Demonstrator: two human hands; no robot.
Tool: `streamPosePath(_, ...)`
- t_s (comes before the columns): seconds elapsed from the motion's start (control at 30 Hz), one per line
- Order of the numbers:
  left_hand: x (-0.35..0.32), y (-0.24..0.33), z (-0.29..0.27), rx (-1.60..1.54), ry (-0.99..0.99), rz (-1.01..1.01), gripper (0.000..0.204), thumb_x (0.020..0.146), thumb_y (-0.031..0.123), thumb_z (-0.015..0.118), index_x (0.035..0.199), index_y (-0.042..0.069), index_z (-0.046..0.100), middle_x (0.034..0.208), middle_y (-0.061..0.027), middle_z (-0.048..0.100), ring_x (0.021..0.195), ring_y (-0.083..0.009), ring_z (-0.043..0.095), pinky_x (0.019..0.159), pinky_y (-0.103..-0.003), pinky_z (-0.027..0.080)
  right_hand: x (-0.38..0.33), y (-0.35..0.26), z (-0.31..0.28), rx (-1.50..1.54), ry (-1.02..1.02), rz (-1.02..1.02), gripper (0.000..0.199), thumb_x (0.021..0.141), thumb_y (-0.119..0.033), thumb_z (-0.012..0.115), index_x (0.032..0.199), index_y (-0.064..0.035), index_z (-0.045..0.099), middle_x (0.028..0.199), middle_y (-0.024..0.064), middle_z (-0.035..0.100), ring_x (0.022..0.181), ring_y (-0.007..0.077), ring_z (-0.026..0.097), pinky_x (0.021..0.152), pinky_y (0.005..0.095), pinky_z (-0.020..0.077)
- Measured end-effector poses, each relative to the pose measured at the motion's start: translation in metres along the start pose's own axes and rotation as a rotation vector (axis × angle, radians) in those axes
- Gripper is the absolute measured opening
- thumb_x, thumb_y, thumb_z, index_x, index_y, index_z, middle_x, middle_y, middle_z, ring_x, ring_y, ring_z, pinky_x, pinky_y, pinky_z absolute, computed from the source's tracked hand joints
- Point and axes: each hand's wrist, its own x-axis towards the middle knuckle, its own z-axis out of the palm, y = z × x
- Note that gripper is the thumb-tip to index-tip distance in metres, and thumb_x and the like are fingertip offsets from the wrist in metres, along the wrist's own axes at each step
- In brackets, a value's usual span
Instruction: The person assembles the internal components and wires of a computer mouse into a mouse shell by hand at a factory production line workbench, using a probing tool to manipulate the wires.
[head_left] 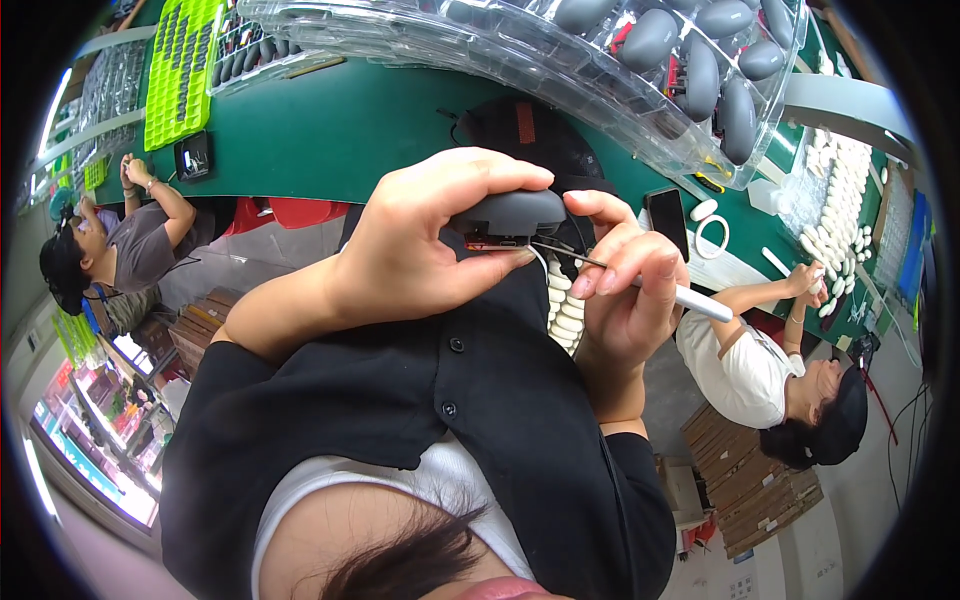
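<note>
My left hand (415,225) grips a dark grey, rounded device (512,212) between thumb and fingers, in front of my chest. Its lower side is partly open, with a red part and a small port showing at the edge. In my right hand (630,275) is a slim tool with a white handle (705,303), pinched between thumb and fingers. The tool's thin dark metal tip meets or nearly meets the device's lower edge; contact is hard to tell. Right fingertips are close beside the device's right end.
Stacked clear plastic trays (560,75) with grey rounded shells stand ahead on the green table (310,130). A phone (667,222) and a white ring (712,238) lie to the right, near many white oval pieces (845,200). Co-workers sit at left (150,235) and right (745,370).
</note>
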Motion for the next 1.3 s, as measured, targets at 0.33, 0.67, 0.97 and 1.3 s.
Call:
streamPosePath(0.33,-0.001,0.006,0.001,0.156,-0.020,0.065,0.050,0.062,-0.004,0.077,0.109,0.001,0.062,0.103,-0.0150,0.065,0.095,-0.0291,0.065,0.081,-0.035,0.053,0.006,-0.007,0.006,-0.229,-0.025,-0.003,0.048,0.100,-0.025,0.043,0.060,-0.0037,0.059,0.055,0.0058,0.058,0.069,0.0245,0.062,0.090,0.0446,0.0451)
streamPosePath(0.67,-0.001,0.003,0.004,0.133,-0.046,0.062,0.051,0.062,-0.005,0.077,0.110,0.000,0.062,0.104,-0.0158,0.064,0.094,-0.0292,0.065,0.081,-0.034,0.053,0.008,-0.011,0.002,-0.239,-0.050,0.133,0.046,0.098,-0.022,0.046,0.059,-0.0030,0.061,0.057,0.0063,0.060,0.086,0.0297,0.062,0.085,0.0390,0.0451)
streamPosePath(0.97,-0.002,0.002,0.002,0.176,-0.023,0.067,0.052,0.061,-0.003,0.078,0.110,0.001,0.062,0.105,-0.0146,0.066,0.095,-0.0293,0.065,0.083,-0.035,0.052,0.006,-0.010,0.004,-0.168,-0.023,0.096,0.050,0.100,-0.025,0.044,0.059,-0.0012,0.060,0.057,0.0071,0.059,0.089,0.0321,0.064,0.084,0.0387,0.0472)
streamPosePath(1.3,-0.005,0.003,0.003,0.184,-0.042,0.046,0.053,0.061,-0.003,0.078,0.111,0.000,0.062,0.104,-0.0150,0.066,0.094,-0.0295,0.065,0.082,-0.035,0.053,0.007,-0.015,0.006,-0.334,-0.066,0.118,0.043,0.096,-0.021,0.050,0.060,-0.0028,0.062,0.059,0.0045,0.060,0.092,0.0290,0.064,0.081,0.0362,0.0463)
